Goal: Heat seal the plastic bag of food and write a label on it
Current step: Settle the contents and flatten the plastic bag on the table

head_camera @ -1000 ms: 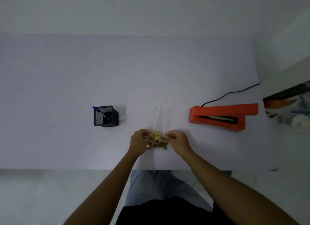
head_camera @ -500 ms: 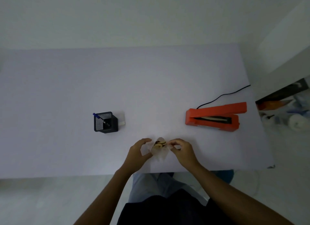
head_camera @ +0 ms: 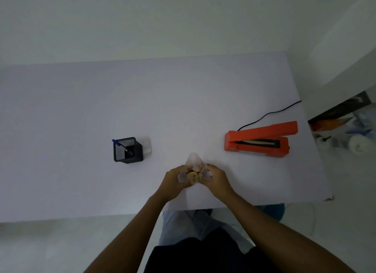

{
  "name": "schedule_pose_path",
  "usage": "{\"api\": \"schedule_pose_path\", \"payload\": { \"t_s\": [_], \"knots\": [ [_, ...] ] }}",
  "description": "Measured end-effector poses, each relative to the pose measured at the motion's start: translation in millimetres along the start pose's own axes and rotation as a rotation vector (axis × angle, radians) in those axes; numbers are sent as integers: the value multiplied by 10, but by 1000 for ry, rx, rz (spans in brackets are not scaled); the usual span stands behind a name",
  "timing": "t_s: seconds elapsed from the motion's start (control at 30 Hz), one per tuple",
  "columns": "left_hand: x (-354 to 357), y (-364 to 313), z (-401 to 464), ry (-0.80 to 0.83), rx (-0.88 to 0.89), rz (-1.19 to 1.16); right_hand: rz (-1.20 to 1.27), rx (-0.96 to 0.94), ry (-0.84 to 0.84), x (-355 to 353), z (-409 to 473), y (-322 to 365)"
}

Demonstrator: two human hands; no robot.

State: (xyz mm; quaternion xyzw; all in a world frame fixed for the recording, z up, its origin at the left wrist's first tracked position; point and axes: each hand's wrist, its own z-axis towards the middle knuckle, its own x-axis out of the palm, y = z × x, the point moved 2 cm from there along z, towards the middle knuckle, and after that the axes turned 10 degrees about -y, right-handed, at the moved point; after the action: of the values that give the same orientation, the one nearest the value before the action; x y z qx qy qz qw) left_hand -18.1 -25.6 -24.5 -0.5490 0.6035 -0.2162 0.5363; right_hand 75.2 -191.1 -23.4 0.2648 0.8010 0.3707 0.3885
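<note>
at nine o'clock from the hands stands a black mesh pen holder [head_camera: 127, 150] with a blue pen [head_camera: 120, 145] leaning in it, and a small pale block [head_camera: 148, 148], too blurred to name, touches its right side. at the centre, near the front edge of the white table [head_camera: 81, 109], the left hand [head_camera: 174, 180] and right hand [head_camera: 217, 179] each pinch a side of the clear plastic bag [head_camera: 194, 160]; both are closed on it, holding it just above the tabletop. its mouth points toward twelve o'clock and the tan food pieces [head_camera: 193, 175] sit bunched between the fingers. at two o'clock, well apart, lies the orange heat sealer [head_camera: 258, 139], arm raised, its black cord [head_camera: 270, 113] trailing off toward one o'clock.

risk, as i judge it: the mouth is gathered and crumpled, so a seal made across folds could leak; crumbs near the opening could spoil the weld; tipping the bag toward the sealer could spill food.

against a second ago, the bag no longer lies flat with its neck stretched out; it is lifted and scrunched, and the food has gone from spread to heaped.
</note>
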Motion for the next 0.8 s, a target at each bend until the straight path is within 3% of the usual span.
{"api": "schedule_pose_path", "payload": {
  "t_s": [0.37, 0.53, 0.8],
  "knots": [
    [31, -11, 74, -24, 13, 0, -10, 91, 155, -28, 105, -97],
    [7, -59, 82, -21, -38, -126, 163, 83, 126, -136, 39, -137],
    [-63, -132, 101, -12, -157, -268, 230, 101, 186, -235, 78, -24]
  ]
}}
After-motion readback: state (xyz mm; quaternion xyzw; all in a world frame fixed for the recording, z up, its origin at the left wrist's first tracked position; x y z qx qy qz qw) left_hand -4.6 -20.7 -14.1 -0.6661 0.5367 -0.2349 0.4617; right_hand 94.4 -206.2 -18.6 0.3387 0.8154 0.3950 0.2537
